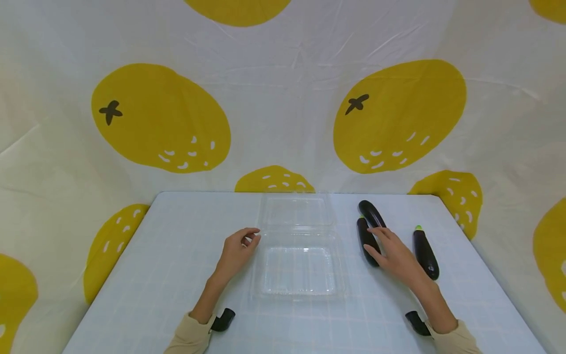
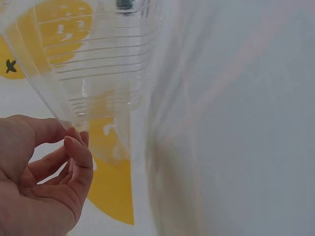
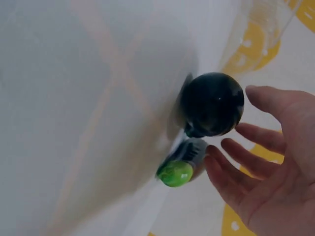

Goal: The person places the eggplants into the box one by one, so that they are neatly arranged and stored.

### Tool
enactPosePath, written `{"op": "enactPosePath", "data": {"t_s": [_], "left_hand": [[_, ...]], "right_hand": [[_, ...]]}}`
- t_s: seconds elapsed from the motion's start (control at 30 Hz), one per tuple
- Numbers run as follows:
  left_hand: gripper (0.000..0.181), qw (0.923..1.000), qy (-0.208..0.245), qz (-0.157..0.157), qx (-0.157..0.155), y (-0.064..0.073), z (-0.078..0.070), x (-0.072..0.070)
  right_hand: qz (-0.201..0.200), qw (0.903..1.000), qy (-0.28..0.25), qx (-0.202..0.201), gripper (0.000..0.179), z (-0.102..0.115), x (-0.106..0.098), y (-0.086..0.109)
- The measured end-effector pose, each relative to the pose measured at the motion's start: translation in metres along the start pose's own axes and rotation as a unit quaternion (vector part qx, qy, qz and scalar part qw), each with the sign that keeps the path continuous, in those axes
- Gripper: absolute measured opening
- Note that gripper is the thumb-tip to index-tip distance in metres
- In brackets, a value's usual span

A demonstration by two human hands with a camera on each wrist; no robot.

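A clear plastic hinged container [image 1: 298, 297] lies spread out in the middle of the table, its lid half [image 1: 296, 211] toward the back. My left hand [image 1: 238, 250] is at its left side near the hinge; in the left wrist view the thumb and fingertips pinch the container's edge [image 2: 106, 59]. To the right, a dark eggplant [image 1: 364, 236] lies beside my right hand [image 1: 398, 258], whose thumb and fingers are spread around it with a gap. Behind it lies a second eggplant [image 1: 370, 210], partly hidden by that hand. The right wrist view shows the nearer eggplant's round end [image 3: 214, 103] and a green stem end [image 3: 176, 173].
A third eggplant [image 1: 426, 253] lies right of my right hand, stem toward the back. A pale checked cloth covers the table [image 1: 168, 275]. Behind it hangs a white curtain [image 1: 283, 123] with yellow fruit prints.
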State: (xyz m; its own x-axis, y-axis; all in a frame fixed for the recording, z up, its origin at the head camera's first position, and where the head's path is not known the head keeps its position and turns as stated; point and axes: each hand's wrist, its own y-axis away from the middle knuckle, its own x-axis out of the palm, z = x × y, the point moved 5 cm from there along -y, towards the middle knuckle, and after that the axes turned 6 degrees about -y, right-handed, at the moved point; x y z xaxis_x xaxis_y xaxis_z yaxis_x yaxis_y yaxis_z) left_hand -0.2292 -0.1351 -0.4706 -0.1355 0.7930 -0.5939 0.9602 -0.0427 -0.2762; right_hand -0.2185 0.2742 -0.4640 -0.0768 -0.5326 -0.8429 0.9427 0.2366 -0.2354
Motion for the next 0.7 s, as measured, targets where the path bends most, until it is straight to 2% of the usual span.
{"op": "enactPosePath", "data": {"t_s": [0.2,0.43,0.7], "left_hand": [[0.023,0.9996,0.021,0.012,-0.016,-0.0005,0.0033,0.001],[0.026,0.9975,0.051,0.031,-0.039,-0.0003,0.0042,0.0013],[0.026,0.9957,0.063,0.039,-0.056,-0.0005,0.0055,0.0015]], "right_hand": [[-0.003,1.0,-0.005,-0.002,0.05,0.0011,0.0039,0.0015],[0.012,0.9993,-0.019,0.03,0.056,0.0004,0.0066,0.0022],[0.027,0.9973,-0.035,0.058,0.056,0.0003,0.0062,0.0005]]}}
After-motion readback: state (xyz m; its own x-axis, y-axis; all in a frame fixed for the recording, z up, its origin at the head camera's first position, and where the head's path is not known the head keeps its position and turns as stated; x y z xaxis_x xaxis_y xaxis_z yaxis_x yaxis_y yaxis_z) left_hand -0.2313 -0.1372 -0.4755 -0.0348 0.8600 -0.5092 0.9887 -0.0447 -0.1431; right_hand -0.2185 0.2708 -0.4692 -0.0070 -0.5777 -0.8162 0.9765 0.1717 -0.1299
